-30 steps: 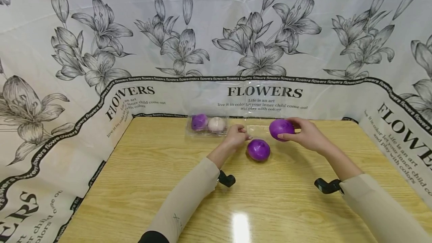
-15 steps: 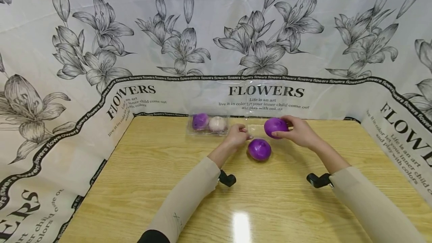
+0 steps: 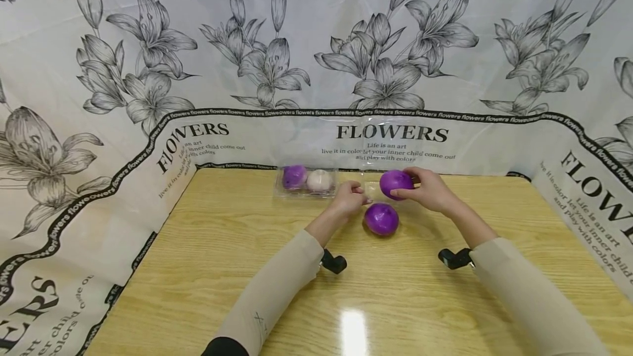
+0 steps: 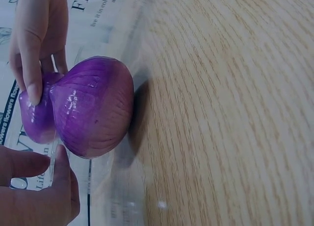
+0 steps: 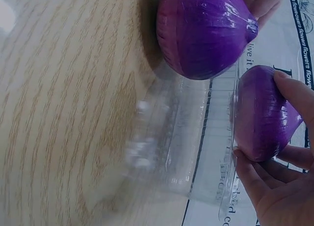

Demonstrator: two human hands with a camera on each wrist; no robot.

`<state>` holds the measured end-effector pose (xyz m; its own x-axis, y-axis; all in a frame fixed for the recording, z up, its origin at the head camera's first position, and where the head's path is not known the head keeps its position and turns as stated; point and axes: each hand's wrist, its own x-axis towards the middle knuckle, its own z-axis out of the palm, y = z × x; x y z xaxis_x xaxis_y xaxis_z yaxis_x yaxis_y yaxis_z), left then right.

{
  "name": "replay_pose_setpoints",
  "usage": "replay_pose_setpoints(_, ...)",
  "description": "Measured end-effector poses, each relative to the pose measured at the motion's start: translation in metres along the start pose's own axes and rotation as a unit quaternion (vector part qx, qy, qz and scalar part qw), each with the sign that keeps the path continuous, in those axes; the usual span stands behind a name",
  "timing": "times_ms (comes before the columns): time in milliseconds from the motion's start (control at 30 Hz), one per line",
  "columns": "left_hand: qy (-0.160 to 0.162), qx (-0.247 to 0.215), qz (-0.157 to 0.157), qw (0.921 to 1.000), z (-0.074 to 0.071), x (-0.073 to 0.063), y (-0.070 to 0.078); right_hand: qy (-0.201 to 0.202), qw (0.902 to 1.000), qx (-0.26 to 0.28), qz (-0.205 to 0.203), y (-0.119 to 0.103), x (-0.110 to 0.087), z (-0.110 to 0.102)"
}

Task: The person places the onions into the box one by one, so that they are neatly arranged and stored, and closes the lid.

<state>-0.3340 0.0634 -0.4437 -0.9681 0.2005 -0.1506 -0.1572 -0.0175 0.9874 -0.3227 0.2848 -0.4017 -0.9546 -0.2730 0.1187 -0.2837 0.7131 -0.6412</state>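
Observation:
My right hand (image 3: 427,188) grips a purple onion (image 3: 395,184) between thumb and fingers, in front of the back cloth. At the left, my left hand (image 3: 348,198) pinches the thin edge of a clear plastic box (image 5: 196,157) between thumb and forefinger, best seen in the left wrist view. The held onion is at the box's edge in the right wrist view. A second purple onion (image 3: 381,219) sits on the table, just in front of the box and to the right of my left hand. In the left wrist view it partly hides the held one.
Left of my left hand, another clear plastic box (image 3: 305,194) contains a purple onion (image 3: 294,177) and a white round bulb (image 3: 320,181). A flower-printed cloth (image 3: 257,147) stands behind the wooden table (image 3: 237,246) and along its sides.
My right hand has moved left with the onion, closer to my left hand and over the box. The left hand and the onion on the table have stayed in place.

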Motion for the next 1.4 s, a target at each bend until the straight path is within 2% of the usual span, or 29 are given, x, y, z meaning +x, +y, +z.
replay_pose_setpoints(400, -0.001, 0.015, -0.001, 0.9999, 0.001, -0.003, 0.002, 0.001, 0.9999, 0.008, -0.009, -0.001, 0.012, 0.013)
replay_pose_setpoints(833, -0.004, 0.01, 0.003, 0.9999, 0.001, -0.001, 0.001, 0.003, 0.9999, -0.007, -0.014, 0.002, 0.023, 0.025)
replay_pose_setpoints(1400, 0.001, 0.016, 0.003, 0.9999, 0.001, 0.0, 0.001, -0.018, 0.9996, -0.021, 0.006, 0.009, 0.037, 0.035)
